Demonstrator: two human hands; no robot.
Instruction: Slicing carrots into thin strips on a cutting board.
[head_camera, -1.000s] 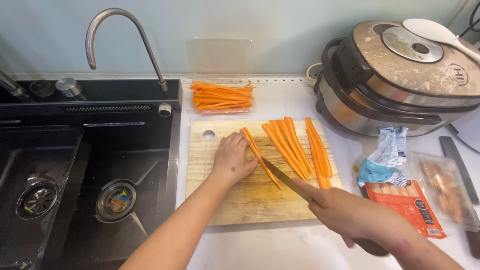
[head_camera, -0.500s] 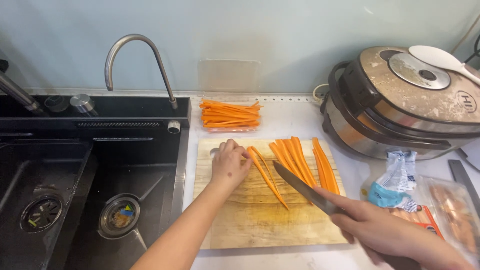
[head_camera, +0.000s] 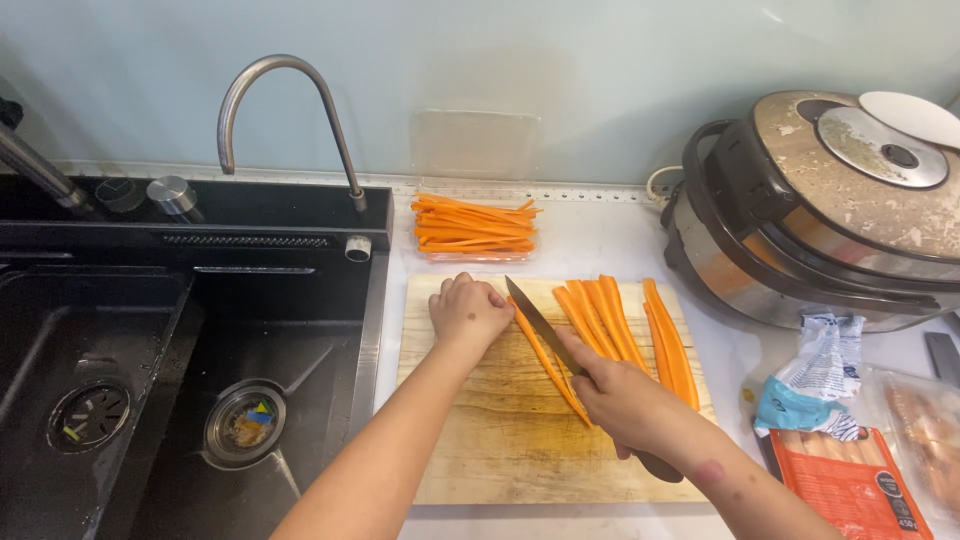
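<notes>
Since half a second ago your right hand (head_camera: 625, 405) has brought the knife (head_camera: 545, 330) forward, so its tip now sits just beside the knuckles of your left hand (head_camera: 468, 312). You appear to be in the middle of slicing a carrot slab into thin sticks on the wooden cutting board (head_camera: 500, 450). Your left hand is curled, fingertips tucked and pressed down on the near end of a long carrot strip (head_camera: 545, 362), which runs diagonally from that hand toward your right. Your right hand is closed in a firm fist around the knife handle, blade lying along the strip. Just beyond the right hand lie more carrot slabs (head_camera: 625, 325); farther past your left hand sits a clear tray of finished carrot sticks (head_camera: 475, 225). The next cut likely needs the blade kept parallel to the strip, clear of the tucked fingers.
</notes>
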